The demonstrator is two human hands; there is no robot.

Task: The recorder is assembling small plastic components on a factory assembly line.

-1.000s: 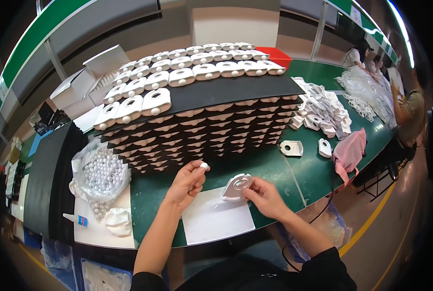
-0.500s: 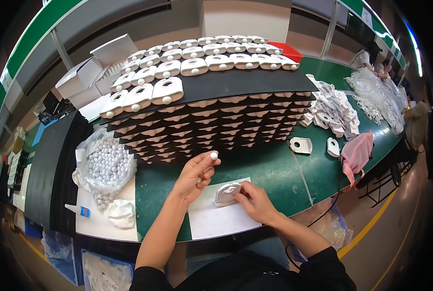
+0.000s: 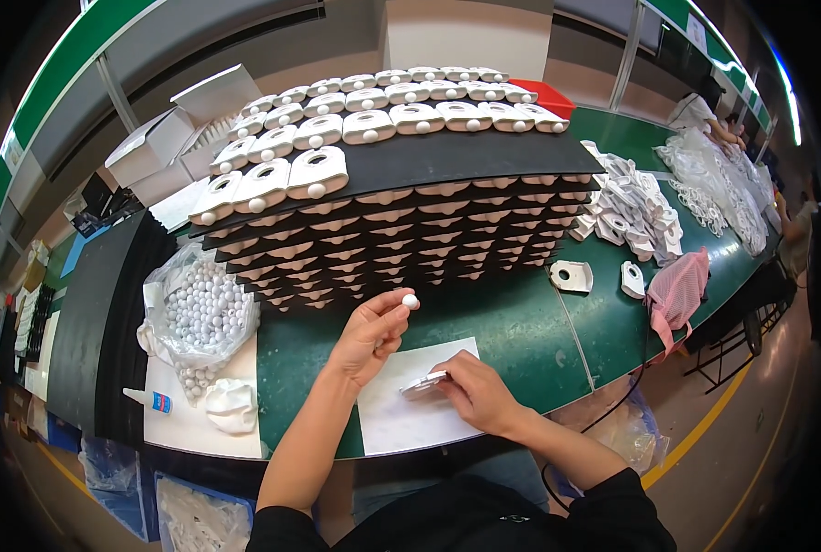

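My left hand (image 3: 372, 337) pinches a small white ball (image 3: 410, 302) between thumb and fingertips, raised over the green table near the stack. To its right and lower, my right hand (image 3: 479, 394) grips a white plastic part (image 3: 422, 384) by its edge, tilted so its thin side shows, above a white sheet of paper (image 3: 429, 425). Behind the hands rises a stack of black boards (image 3: 466, 158) with white parts between the layers. Finished-looking white housings (image 3: 317, 171), each with a round hole and a ball at its front, stand in rows on the top board.
On the left are a clear bag of white balls (image 3: 203, 308), a glue bottle (image 3: 153, 399), a crumpled white cloth (image 3: 232, 406) and black boards (image 3: 98, 322). On the right lie loose white parts (image 3: 627, 207) and a pink mesh bag (image 3: 677, 293). A person (image 3: 696, 112) sits far right.
My right hand has turned the white part from showing its face to nearly edge-on, a little lower. My left hand has shifted the ball slightly right and down.
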